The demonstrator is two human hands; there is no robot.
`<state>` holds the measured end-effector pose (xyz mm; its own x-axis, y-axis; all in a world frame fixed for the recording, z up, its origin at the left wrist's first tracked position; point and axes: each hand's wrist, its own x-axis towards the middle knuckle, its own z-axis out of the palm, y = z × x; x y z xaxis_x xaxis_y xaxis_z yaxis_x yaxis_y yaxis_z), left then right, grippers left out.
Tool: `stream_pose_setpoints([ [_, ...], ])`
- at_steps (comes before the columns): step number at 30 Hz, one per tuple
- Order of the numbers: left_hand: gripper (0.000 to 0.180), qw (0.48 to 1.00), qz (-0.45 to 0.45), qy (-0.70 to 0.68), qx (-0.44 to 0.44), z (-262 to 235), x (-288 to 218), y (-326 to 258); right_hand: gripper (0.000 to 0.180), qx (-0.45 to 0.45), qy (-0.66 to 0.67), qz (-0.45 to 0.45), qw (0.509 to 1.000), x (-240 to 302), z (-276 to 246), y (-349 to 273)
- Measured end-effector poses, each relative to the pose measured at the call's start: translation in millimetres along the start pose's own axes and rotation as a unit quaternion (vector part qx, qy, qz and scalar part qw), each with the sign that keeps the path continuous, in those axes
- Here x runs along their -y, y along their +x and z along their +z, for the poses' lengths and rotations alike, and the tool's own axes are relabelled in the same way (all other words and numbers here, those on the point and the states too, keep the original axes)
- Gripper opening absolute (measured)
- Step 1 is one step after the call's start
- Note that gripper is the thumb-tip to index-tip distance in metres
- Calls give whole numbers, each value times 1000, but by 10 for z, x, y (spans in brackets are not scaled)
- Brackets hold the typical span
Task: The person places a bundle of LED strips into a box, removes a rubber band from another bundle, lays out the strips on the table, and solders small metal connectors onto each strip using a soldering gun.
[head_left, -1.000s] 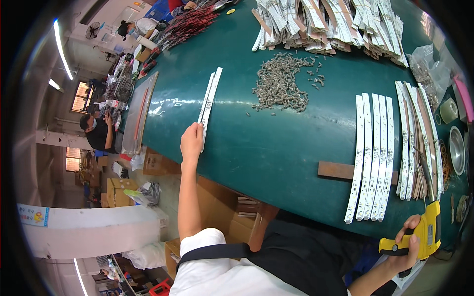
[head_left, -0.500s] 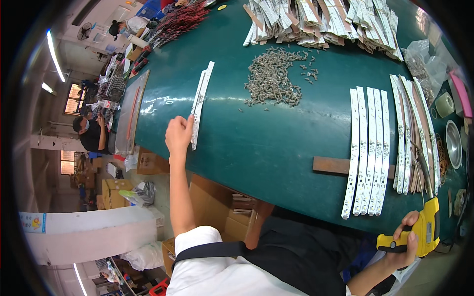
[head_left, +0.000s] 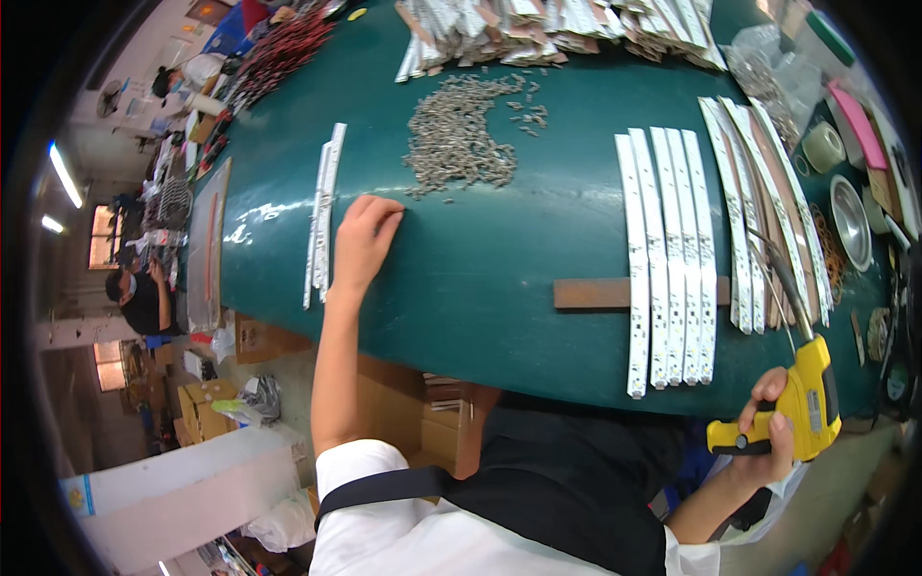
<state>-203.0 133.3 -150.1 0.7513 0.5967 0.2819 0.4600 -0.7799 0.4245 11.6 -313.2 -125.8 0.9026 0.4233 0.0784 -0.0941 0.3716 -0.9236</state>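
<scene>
My left hand is over the green table, fingers drawn together at the near edge of a pile of small metal parts. Whether a part is between the fingertips cannot be made out. Just left of this hand lie two white circuit-board strips, side by side. At the lower right my right hand is closed round the handle of a yellow soldering gun. Its metal tube points up toward a bunch of strips. Several more white strips lie in a row, their lower parts across a brown bar.
A large heap of strips is at the far edge. Along the right stand a metal bowl, a tape roll and a plastic bag. A cardboard box is below the table edge. Another person sits at the left.
My left hand has moved off the pair of strips, rightward to the small metal parts. The whole view has shifted. My right hand still grips the soldering gun.
</scene>
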Motion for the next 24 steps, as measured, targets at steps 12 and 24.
stream_pose_setpoints([
  [12,17,929,346,-129,37,1002,-1927,197,53,17,39,16,999,-24,244,23],
  [24,14,962,119,-229,89,957,-1723,179,64,62,19,171,983,-45,459,-80],
])
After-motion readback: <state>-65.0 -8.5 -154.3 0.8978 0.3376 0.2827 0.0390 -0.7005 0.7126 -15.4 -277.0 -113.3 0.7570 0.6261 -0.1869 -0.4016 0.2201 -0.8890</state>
